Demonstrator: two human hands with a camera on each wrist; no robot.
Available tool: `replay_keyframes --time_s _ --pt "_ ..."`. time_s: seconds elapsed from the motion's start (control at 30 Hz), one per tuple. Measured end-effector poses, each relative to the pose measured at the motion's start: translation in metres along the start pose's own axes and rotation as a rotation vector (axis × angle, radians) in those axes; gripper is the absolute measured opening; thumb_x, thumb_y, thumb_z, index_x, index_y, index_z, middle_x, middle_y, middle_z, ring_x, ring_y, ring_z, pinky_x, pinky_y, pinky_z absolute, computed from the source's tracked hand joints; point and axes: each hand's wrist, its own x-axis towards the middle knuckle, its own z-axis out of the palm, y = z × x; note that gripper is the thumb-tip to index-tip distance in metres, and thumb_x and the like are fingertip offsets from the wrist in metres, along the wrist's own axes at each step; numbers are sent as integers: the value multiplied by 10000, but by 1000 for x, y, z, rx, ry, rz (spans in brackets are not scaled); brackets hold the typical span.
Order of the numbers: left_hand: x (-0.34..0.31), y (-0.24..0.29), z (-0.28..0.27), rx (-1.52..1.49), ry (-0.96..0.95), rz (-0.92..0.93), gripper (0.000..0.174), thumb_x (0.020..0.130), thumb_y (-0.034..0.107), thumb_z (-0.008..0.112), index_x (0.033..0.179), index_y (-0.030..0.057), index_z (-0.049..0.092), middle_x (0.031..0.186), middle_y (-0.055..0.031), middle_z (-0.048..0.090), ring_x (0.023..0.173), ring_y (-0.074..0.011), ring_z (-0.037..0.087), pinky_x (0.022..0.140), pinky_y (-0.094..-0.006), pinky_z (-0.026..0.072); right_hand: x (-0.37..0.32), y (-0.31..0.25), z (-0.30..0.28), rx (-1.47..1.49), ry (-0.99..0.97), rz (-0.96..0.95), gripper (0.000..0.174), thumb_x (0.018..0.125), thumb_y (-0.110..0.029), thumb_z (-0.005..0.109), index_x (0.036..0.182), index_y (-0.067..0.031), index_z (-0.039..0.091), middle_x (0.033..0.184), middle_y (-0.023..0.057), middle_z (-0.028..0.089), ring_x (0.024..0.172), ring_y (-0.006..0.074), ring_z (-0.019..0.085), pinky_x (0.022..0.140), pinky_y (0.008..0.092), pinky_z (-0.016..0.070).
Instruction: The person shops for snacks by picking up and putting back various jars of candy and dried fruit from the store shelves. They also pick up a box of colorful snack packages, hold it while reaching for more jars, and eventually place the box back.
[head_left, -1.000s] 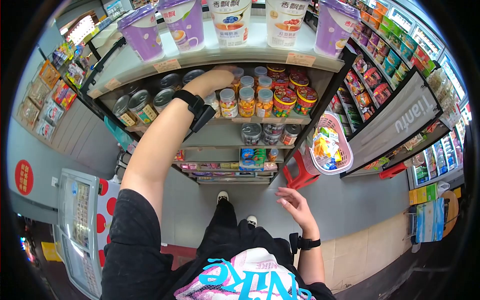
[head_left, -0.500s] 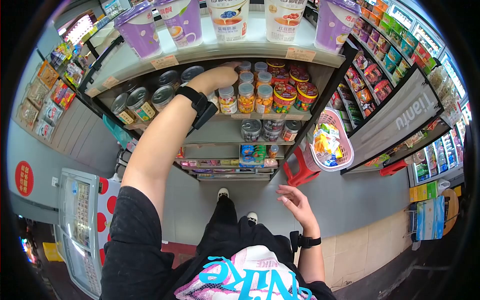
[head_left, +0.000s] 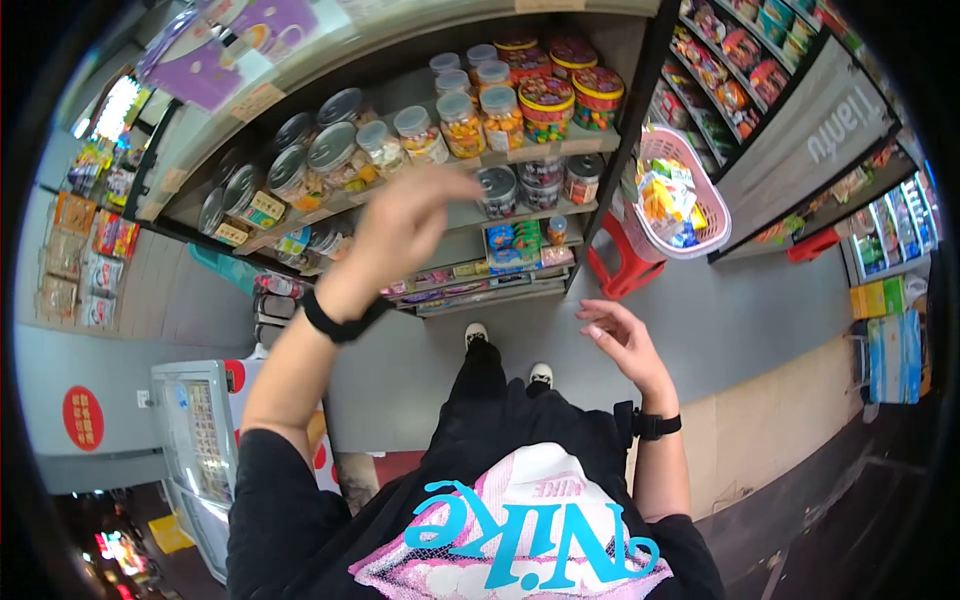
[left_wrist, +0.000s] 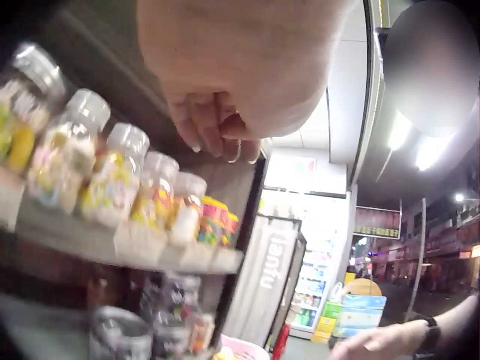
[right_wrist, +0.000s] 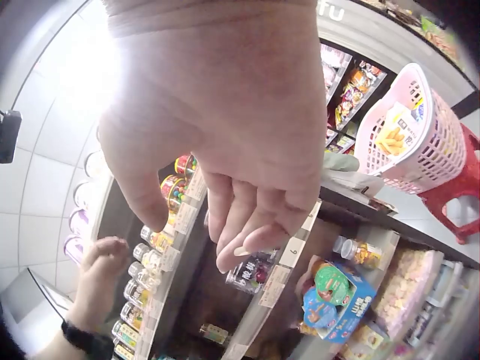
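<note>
In the head view my left hand [head_left: 405,225] is in the air in front of the jar shelf, fingers loosely bent around nothing. Behind it stand clear-lidded jars of orange sweets [head_left: 461,124] and red-lidded tubs [head_left: 546,106]. The left wrist view shows my left hand [left_wrist: 232,82] above and in front of a row of jars [left_wrist: 114,174], touching none. My right hand [head_left: 625,340] hangs at the lower right of the shelf, fingers relaxed and empty. From the right wrist, my right hand [right_wrist: 225,142] shows loosely bent fingers with nothing in them.
A pink basket [head_left: 712,205] with packets sits on a red stool [head_left: 622,262] at the shelf's right. Purple cups [head_left: 205,62] stand on the top shelf. A glass-topped freezer [head_left: 196,440] is at the lower left, and a grey-panelled rack [head_left: 810,150] is to the right.
My left hand has drawn back from among the jars, out in front of the shelf, with nothing in it. The head view has shifted and tilted. My right hand's pose looks much the same.
</note>
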Motion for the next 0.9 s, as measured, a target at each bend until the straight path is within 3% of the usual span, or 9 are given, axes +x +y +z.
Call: replay_keyframes --time_s 0.17,0.23,0.37,0.43,0.57,0.73,0.77,0.87,0.9 --pt "-133 -16 108 -286 -388 -250 359 840 -31 512 1145 60 680 1183 -136 667 1138 -311 617 996 -417 486 -4 1 0 18 42 -7 423 961 -193 663 1342 -39 564 1206 88 665 1034 144 628 892 298 490" --pt "-178 -39 140 -393 -523 -529 317 900 29 530 1183 63 669 1260 -127 640 1158 -298 608 984 -401 491 -5 1 1 14 45 1 419 960 -192 663 1338 -39 566 1206 87 665 1035 143 628 889 296 492" --pt "-229 -95 169 -452 -406 -897 330 941 80 557 1262 55 627 1336 -128 597 1181 -262 594 958 -384 499 -7 -1 6 -8 40 19 415 960 -189 661 1335 -38 567 1211 89 663 1036 143 629 887 298 494" --pt "-232 -117 169 -560 -136 -1319 420 940 109 595 1351 35 554 1355 -137 585 1182 -235 590 936 -365 508 -7 -6 10 -30 37 45 422 967 -172 642 1346 -8 555 1206 107 654 1056 177 633 961 335 493" --pt "-241 -172 190 -287 -4 -1148 426 863 62 619 1282 -13 593 1202 -193 666 1101 -316 653 936 -368 531 -3 -5 19 -51 73 37 417 969 -168 637 1345 -5 555 1209 109 651 1068 177 627 968 339 493" --pt "-203 -192 215 -374 -19 -1037 549 856 74 645 1376 -12 490 1361 -292 517 1243 -421 540 1058 -440 446 -4 -5 40 -48 159 105 416 961 -177 658 1344 -42 567 1217 82 660 1033 138 630 879 297 494" --pt "-199 -201 223 -133 -131 -963 663 893 176 680 1452 -22 384 1441 -254 469 1194 -357 584 964 -427 505 -6 0 43 -43 159 112 417 956 -168 665 1343 -43 571 1214 76 662 1039 134 621 883 297 493" --pt "-179 -207 239 -17 -167 -1000 582 860 188 696 1359 -12 473 1410 -370 382 1301 -496 418 1098 -503 380 -17 -5 52 -104 195 177 416 951 -159 672 1338 -42 576 1212 71 665 1047 132 611 892 299 493" --pt "-178 -217 246 61 -232 -943 504 908 270 632 1319 0 524 1387 -349 445 1285 -483 449 1089 -505 387 -22 -7 54 -110 234 216 415 949 -152 673 1337 -39 578 1211 71 668 1054 130 604 901 300 493"
